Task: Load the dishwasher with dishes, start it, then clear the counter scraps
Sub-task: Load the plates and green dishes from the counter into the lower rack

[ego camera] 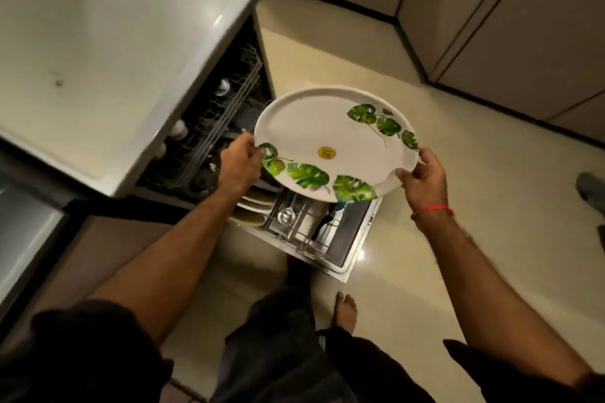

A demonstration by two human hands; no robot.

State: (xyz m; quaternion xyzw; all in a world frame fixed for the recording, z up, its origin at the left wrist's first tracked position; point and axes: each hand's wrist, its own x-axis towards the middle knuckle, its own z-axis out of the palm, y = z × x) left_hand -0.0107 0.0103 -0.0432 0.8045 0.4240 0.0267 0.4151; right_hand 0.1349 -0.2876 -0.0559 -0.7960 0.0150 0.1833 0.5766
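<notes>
- The person is holding a big white plate with green leaf prints around its rim and a small yellow sticker near the middle, face up toward the camera and tilted a bit.
- Left hand grips the plate's left edge, fingers curled around the rim right by one of the leaf prints.
- Right hand pinches the right edge, thumb on top of the rim and fingers wrapped under. There's a red thread on that wrist.
- The plate is up in the air, right above the pulled-out lower rack of the open dishwasher, not touching anything there.
- Down in that rack, partly hidden by the plate: a shiny metal ladle or measuring-spoon type thing, something white and round next to it, and a couple of plates stacked up on the left side under the left wrist.
- The upper rack is back inside the machine under the countertop, pretty dark in there, with a few pale round items showing but can't really tell what they are.
- The dishwasher door is folded flat down over the light tile floor.
- A bare foot is standing just in front of the door, and cabinet fronts run along the far side.
</notes>
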